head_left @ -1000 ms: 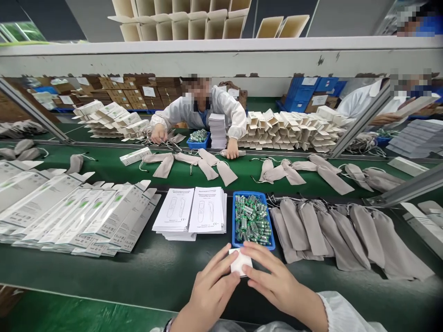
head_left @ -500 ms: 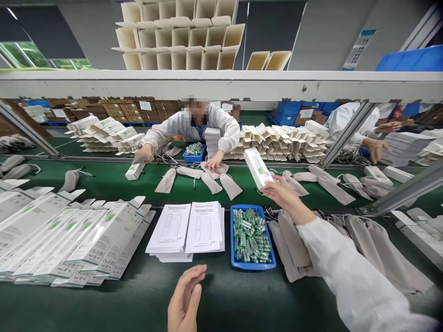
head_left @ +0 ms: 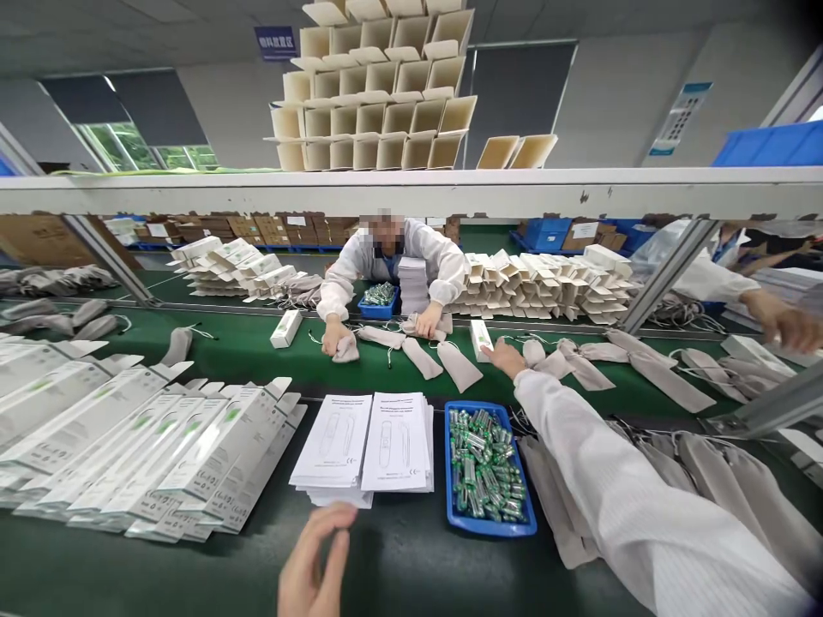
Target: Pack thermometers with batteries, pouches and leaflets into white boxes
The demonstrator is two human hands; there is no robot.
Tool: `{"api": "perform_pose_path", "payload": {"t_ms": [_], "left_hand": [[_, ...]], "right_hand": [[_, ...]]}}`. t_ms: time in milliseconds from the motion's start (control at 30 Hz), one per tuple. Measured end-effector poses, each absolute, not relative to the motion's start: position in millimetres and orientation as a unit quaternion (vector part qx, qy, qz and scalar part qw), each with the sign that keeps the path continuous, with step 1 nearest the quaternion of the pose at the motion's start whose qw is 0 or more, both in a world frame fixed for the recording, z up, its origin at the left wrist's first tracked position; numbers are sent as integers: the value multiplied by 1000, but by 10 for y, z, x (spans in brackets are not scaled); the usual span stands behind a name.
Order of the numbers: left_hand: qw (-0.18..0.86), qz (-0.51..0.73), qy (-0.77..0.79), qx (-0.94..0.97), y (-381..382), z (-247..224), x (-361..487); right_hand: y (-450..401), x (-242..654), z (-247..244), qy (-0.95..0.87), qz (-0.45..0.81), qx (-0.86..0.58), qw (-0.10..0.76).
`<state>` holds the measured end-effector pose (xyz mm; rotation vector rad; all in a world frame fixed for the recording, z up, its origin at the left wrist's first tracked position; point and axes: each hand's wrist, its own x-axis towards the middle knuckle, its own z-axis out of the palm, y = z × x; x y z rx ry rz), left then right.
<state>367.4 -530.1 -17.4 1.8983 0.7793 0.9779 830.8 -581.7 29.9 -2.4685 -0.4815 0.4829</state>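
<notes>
My right hand (head_left: 506, 357) reaches far forward over the green conveyor belt, its fingers at the near end of a small white box (head_left: 479, 337) that rests on the belt. The fingertips are partly hidden against the box. My left hand (head_left: 314, 557) hovers above the dark near surface, holding nothing, thumb and fingers apart. Just beyond it lie two stacks of printed leaflets (head_left: 397, 441). Right of the leaflets stands a blue tray (head_left: 491, 525) filled with green-and-silver batteries (head_left: 482, 467). Grey drawstring pouches (head_left: 559, 514) lie under my right forearm.
Flat-lying white cartons (head_left: 212, 463) are piled at the left. Opposite, a co-worker (head_left: 399, 257) handles grey pouches (head_left: 459, 367) on the belt. Another white box (head_left: 286, 329) lies there. A metal post (head_left: 669, 274) rises at the right, and a white shelf beam (head_left: 411, 193) crosses above.
My right hand has lowered the white box from the air onto the belt. My left hand has shifted slightly left and down. The co-worker's hand has left the other box for a pouch.
</notes>
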Motion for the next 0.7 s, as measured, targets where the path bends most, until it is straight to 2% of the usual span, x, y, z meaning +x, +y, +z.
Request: {"api": "perform_pose_path", "payload": {"t_ms": [100,200,233,267,367,567,700], "left_hand": [[248,390,362,810,-4789,-25,3763],[148,284,437,840,-4272,48,3935],[156,230,445,851,-4133,45,3985],[173,186,443,860,-4021,32,4023],[200,145,434,866,-3852,-22,4059],[178,246,433,848,-3933,-41,3923],[206,349,476,781,-4116,9,3774]], "right_hand": [[-5857,7813,428,-325,136,-897,268],[-5985,7020,397,-511,150,-806,257],[-6048,6757,341,-583,149,-760,246],[-6114,6521,269,-667,96,-706,216],[-6296,6040,34,-736,-17,-661,148],[-6716,5912,-41,-711,-103,-682,137],[-7258,6331,-150,-598,-122,-785,107]]}}
